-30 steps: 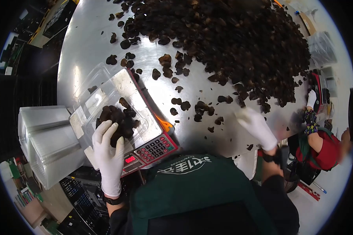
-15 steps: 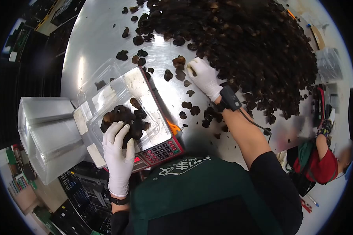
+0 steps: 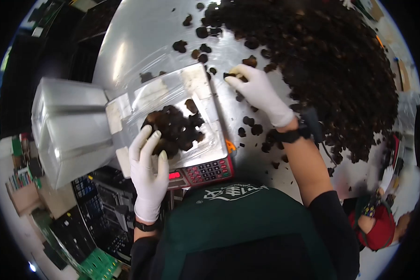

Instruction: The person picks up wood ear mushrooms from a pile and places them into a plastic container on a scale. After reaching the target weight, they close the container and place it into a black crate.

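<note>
White-gloved, my right hand [image 3: 259,91] pinches a small dark wood ear mushroom [image 3: 228,75] between thumb and fingertips, above the metal table just right of the scale. My left hand [image 3: 149,168], also gloved, rests at the near left edge of a clear plastic box [image 3: 203,140]. Its fingers are apart, with the tips against a heap of wood ear mushrooms [image 3: 172,128] inside that box. The box sits on a digital scale [image 3: 205,77] with a red-rimmed keypad [image 3: 207,172] and a lit red display [image 3: 174,175].
A large pile of wood ear mushrooms [image 3: 331,70] covers the right of the metal table [image 3: 140,28], with loose pieces near the scale. Stacked clear boxes [image 3: 74,135] stand at left. An orange-handled tool [image 3: 230,146] lies by the scale. A co-worker in red [image 3: 380,226] is at lower right.
My right hand has picked up a wood ear mushroom and come closer to the scale. My left hand has drawn back slightly from the heap. The whole view has shifted.
</note>
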A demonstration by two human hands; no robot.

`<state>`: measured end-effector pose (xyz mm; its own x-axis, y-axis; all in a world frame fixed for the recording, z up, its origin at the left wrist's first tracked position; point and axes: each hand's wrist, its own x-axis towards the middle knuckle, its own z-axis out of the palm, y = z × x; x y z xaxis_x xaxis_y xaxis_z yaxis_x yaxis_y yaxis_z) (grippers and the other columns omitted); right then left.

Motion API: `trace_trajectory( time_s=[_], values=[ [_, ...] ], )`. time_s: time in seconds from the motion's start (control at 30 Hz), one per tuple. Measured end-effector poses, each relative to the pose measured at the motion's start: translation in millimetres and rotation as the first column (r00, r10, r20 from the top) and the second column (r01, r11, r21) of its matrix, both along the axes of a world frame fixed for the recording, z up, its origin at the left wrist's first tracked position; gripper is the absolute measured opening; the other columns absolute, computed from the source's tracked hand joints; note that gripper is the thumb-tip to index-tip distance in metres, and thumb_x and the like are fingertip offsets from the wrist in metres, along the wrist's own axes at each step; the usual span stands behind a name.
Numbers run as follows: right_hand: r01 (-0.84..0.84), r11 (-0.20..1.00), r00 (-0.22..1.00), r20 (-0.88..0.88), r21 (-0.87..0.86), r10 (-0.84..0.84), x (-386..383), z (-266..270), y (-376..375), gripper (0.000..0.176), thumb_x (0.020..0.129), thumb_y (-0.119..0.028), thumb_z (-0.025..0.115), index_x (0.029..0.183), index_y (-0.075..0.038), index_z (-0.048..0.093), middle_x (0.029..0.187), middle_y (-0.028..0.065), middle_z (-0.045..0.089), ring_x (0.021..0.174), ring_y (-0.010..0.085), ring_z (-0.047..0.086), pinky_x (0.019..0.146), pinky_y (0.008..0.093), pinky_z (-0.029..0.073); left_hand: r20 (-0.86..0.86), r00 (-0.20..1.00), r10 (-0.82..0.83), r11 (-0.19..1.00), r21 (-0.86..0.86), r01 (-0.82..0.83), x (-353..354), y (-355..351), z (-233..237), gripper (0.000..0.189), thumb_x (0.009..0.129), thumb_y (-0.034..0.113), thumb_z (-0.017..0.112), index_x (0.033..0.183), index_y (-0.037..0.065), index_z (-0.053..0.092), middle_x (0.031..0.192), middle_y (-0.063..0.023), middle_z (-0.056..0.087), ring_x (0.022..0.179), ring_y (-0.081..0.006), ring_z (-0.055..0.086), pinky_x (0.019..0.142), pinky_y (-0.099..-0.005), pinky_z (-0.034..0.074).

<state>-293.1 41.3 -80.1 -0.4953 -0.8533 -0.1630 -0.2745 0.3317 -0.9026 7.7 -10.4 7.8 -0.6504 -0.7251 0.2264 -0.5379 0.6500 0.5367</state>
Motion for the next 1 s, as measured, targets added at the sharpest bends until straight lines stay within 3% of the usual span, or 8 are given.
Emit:
trace_trajectory(
  time_s=[0.23,0.33,0.37,0.5,0.7,0.77,0.87,1.0],
  values=[
    [-0.133,0.972,0.908,0.370,-0.195,0.198,63.1,84.3,-2.4,0.020,0.091,-0.020,0.074,0.088,0.000,0.075,0.074,0.0012,0.067,0.064,0.0044,0.056,0.060,0.0216,0.045,-0.109,0.994,0.007,0.998,-0.054,-0.013,8.7,-5.5,8.3,0.043,0.083,-0.012,0.062,0.124,0.002,0.065,0.132,-0.0160,0.060,0.125,-0.0296,0.058,0.109,-0.0389,0.042],
    [-0.252,0.926,0.882,0.328,-0.280,0.339,81.9,79.4,-20.1,0.023,0.097,-0.020,0.069,0.102,0.002,0.069,0.086,0.0021,0.070,0.070,0.0063,0.063,0.065,0.0211,0.050,-0.128,0.992,-0.014,0.998,-0.068,0.005,10.1,-2.1,10.9,0.043,0.084,-0.010,0.064,0.125,0.003,0.065,0.133,-0.0159,0.060,0.125,-0.0302,0.058,0.109,-0.0395,0.042],
    [-0.238,0.936,0.782,0.521,-0.258,0.343,86.8,86.7,-20.1,0.027,0.099,-0.023,0.067,0.106,0.003,0.068,0.088,0.0028,0.071,0.074,0.0062,0.063,0.067,0.0211,0.051,-0.191,0.981,0.012,0.997,-0.076,-0.026,11.9,-3.1,5.8,0.046,0.078,-0.004,0.070,0.122,0.008,0.069,0.130,-0.0109,0.064,0.110,-0.0285,0.057,0.097,-0.0383,0.044],
    [-0.276,0.943,0.671,0.664,-0.187,0.329,86.1,84.1,-27.9,0.034,0.096,-0.024,0.070,0.115,0.004,0.066,0.090,0.0034,0.072,0.082,0.0085,0.065,0.072,0.0235,0.053,-0.181,0.981,0.065,0.996,-0.046,-0.075,26.0,-1.0,8.1,0.044,0.081,-0.006,0.067,0.123,0.007,0.068,0.130,-0.0127,0.063,0.117,-0.0291,0.058,0.101,-0.0386,0.044],
    [-0.340,0.903,0.937,-0.012,-0.262,0.350,108.3,73.5,-33.2,0.030,0.088,-0.017,0.074,0.114,-0.003,0.070,0.098,0.0091,0.072,0.084,0.0198,0.067,0.077,0.0300,0.054,-0.209,0.967,0.142,0.981,-0.104,-0.166,49.7,-8.3,11.2,0.037,0.087,-0.008,0.061,0.123,0.003,0.066,0.131,-0.0156,0.062,0.123,-0.0284,0.059,0.108,-0.0380,0.043],
    [-0.391,0.890,0.920,-0.141,-0.233,0.367,114.2,69.4,-37.6,0.028,0.085,-0.021,0.075,0.110,-0.008,0.072,0.104,0.0102,0.069,0.093,0.0284,0.066,0.083,0.0348,0.053,-0.235,0.953,0.193,0.966,-0.124,-0.226,60.1,-17.2,14.3,0.037,0.088,-0.009,0.060,0.123,0.003,0.067,0.132,-0.0142,0.062,0.122,-0.0256,0.060,0.103,-0.0355,0.046],
    [-0.619,0.782,0.589,-0.703,-0.076,0.398,116.1,52.0,-40.0,0.029,0.083,-0.023,0.076,0.106,-0.006,0.072,0.117,0.0071,0.068,0.103,0.0274,0.064,0.087,0.0365,0.052,-0.271,0.932,0.242,0.958,-0.083,-0.273,64.9,-22.0,27.1,0.038,0.088,-0.007,0.062,0.124,0.005,0.067,0.134,-0.0116,0.062,0.122,-0.0234,0.060,0.099,-0.0343,0.048],
    [-0.535,0.788,0.816,-0.429,-0.304,0.388,110.5,67.8,-27.1,0.033,0.084,-0.029,0.076,0.109,-0.007,0.073,0.113,0.0114,0.066,0.108,0.0298,0.059,0.095,0.0395,0.049,-0.213,0.962,0.170,0.966,-0.157,-0.206,61.8,-34.8,32.2,0.035,0.089,-0.003,0.064,0.123,0.004,0.066,0.131,-0.0135,0.061,0.119,-0.0284,0.062,0.103,-0.0361,0.047]
  ],
)
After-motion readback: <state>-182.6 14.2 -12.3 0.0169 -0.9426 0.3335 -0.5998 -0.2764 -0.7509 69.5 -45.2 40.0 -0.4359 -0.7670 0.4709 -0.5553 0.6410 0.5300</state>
